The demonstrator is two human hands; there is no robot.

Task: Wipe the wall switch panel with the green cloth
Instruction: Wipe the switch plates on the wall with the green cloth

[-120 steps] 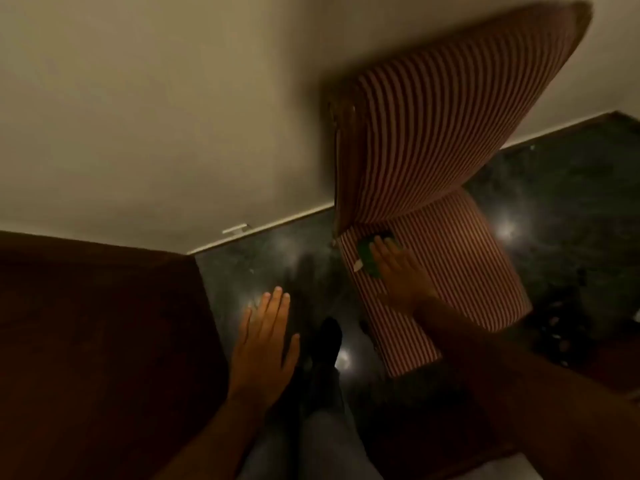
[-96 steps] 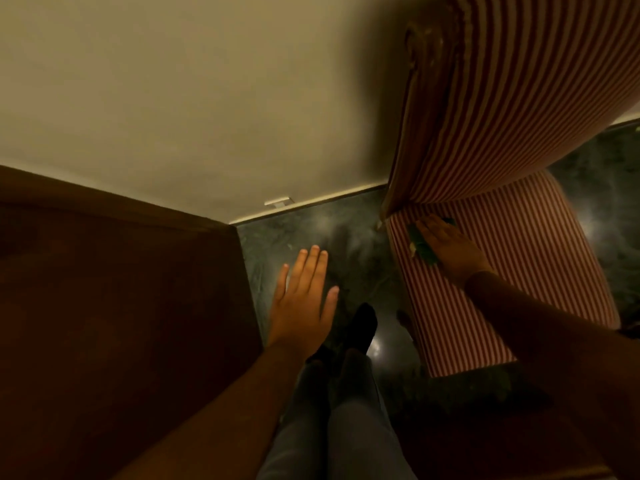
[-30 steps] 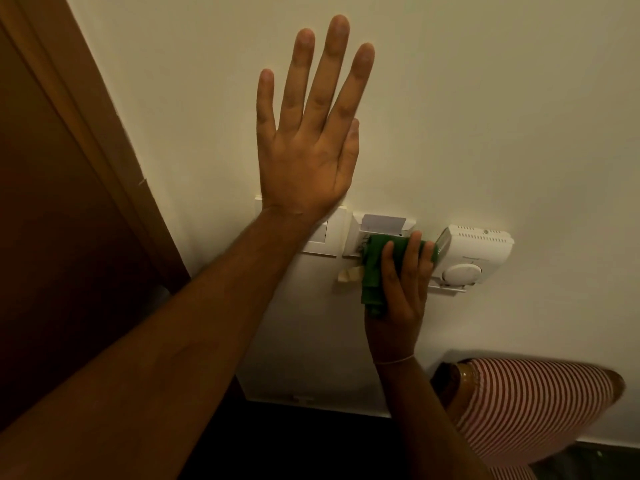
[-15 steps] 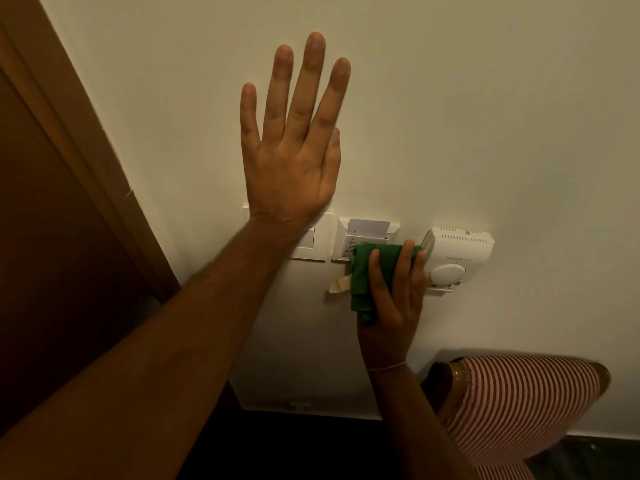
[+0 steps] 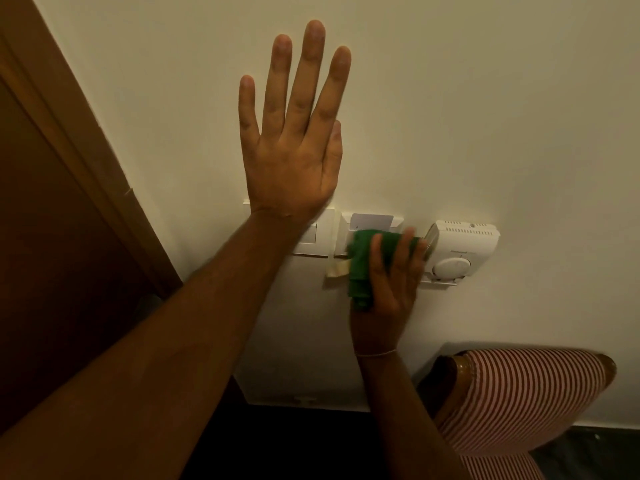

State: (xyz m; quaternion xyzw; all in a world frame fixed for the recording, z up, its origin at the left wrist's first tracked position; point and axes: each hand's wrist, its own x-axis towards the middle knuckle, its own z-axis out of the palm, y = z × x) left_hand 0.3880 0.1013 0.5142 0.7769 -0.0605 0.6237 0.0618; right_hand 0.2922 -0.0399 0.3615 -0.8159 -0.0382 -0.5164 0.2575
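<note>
A white wall switch panel (image 5: 313, 235) is set in the cream wall, with a white card-holder plate (image 5: 372, 221) just to its right. My right hand (image 5: 389, 289) presses a folded green cloth (image 5: 363, 265) flat against the card-holder plate, covering its lower half. My left hand (image 5: 294, 133) lies flat on the wall above the switch panel, fingers spread and holding nothing; its wrist covers the panel's upper left part.
A white thermostat (image 5: 462, 249) with a round dial sits right of the cloth. A brown wooden door frame (image 5: 79, 157) runs down the left. A red-and-white striped chair back (image 5: 526, 400) stands at the lower right, against the wall.
Four seconds ago my right hand was picking the cloth from the chair seat. It now holds the cloth on the plate, shifting slightly over the last second. The left hand stays flat on the wall.
</note>
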